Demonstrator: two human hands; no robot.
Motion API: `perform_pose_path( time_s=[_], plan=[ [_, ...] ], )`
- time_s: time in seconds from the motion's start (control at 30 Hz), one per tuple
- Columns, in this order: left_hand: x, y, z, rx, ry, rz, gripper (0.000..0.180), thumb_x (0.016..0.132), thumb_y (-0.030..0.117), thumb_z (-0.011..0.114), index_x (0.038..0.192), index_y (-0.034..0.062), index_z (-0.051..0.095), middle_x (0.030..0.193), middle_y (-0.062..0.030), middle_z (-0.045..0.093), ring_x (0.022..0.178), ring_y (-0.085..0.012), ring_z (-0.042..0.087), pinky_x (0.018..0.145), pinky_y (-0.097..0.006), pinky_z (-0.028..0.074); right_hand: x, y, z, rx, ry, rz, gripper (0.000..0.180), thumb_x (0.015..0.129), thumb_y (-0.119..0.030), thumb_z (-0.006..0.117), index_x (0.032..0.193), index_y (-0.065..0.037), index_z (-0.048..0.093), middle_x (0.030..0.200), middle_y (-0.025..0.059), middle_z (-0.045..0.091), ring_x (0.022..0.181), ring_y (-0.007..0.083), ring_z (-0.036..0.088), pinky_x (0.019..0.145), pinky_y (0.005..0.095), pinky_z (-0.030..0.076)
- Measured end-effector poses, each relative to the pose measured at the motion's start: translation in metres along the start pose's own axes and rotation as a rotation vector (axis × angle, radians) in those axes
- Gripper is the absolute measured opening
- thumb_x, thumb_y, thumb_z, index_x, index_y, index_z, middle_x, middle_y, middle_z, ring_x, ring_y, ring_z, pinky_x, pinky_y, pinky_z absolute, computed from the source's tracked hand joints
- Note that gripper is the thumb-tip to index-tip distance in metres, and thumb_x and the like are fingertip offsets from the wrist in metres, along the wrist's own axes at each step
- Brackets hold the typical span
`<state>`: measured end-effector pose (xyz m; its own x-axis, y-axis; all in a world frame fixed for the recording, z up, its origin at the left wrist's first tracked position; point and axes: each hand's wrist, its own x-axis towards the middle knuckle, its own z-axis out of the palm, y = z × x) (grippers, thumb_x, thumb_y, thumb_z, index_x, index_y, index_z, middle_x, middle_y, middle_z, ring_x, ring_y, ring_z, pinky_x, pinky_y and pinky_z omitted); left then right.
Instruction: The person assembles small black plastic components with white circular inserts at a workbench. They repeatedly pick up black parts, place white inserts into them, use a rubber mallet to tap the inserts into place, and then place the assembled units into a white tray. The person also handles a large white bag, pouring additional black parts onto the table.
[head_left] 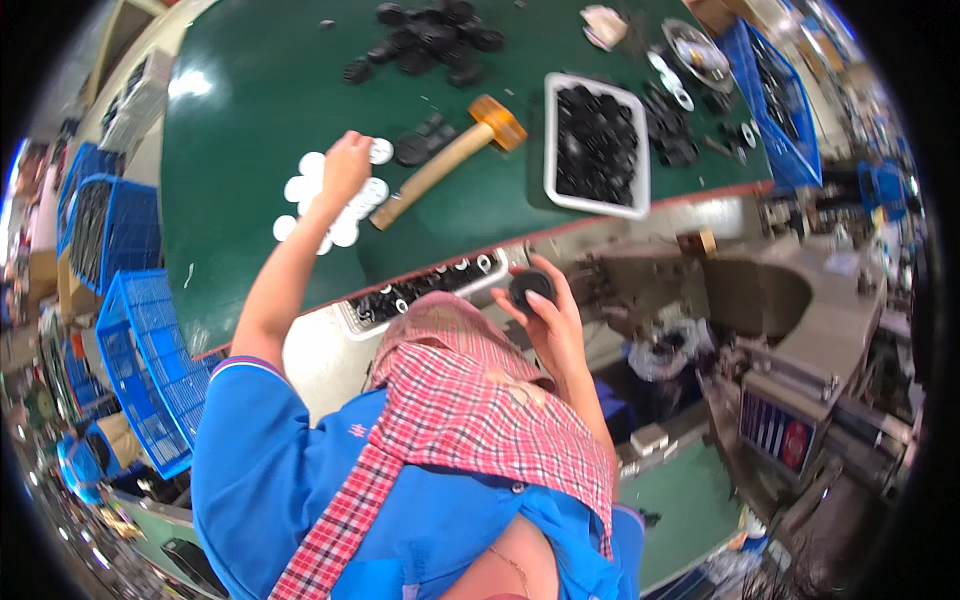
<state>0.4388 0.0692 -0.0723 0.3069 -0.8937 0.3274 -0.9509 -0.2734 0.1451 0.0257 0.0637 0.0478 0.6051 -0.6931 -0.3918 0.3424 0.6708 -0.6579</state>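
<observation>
My left hand [347,168] reaches over a spread of white round discs [345,232] on the green table. Its fingers are bent down and drawn together at the discs; whatever is between them is hidden. Close to the table's near edge, my right hand [562,315] grips a black round cap-like part [531,288] with thumb and fingers. Right of the discs lie a mallet [435,173] with a wooden handle and an orange-yellow head, and a dark flat block [425,140] beside it.
A white tray [549,150] of black parts stands right of the mallet. More black round parts [430,40] are heaped at the back. Another white tray [348,322] sits below the near edge. Blue crates [150,370] flank the left; a machine [800,330] stands right.
</observation>
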Motion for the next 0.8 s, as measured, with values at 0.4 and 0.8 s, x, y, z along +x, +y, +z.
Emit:
perform_pose_path(
  time_s=[0.4,0.8],
  plan=[
    [0.019,0.017,-0.033,-0.088,0.096,-0.055,0.02,0.091,0.01,0.055,0.108,0.0016,0.062,0.092,-0.0181,0.068,0.077,-0.0335,0.067,0.068,-0.043,0.054,-0.037,-0.026,-0.018,-0.038,0.084,-0.12,0.056,0.093,-0.001,0.055,0.142,-0.002,0.028,0.12,0.0218,0.058,0.105,0.0337,0.065,0.092,0.0399,0.057],
    [-0.049,0.308,-0.153,-1.477,-1.047,0.004,0.022,0.095,0.006,0.059,0.117,0.0004,0.063,0.099,-0.002,0.065,0.08,-0.0056,0.063,0.067,-0.022,0.053,-0.101,-0.031,-0.046,-0.159,0.09,-0.175,0.05,0.096,-0.005,0.052,0.142,0.0,0.034,0.118,0.0184,0.06,0.098,0.0257,0.067,0.084,0.0338,0.059]
  ],
)
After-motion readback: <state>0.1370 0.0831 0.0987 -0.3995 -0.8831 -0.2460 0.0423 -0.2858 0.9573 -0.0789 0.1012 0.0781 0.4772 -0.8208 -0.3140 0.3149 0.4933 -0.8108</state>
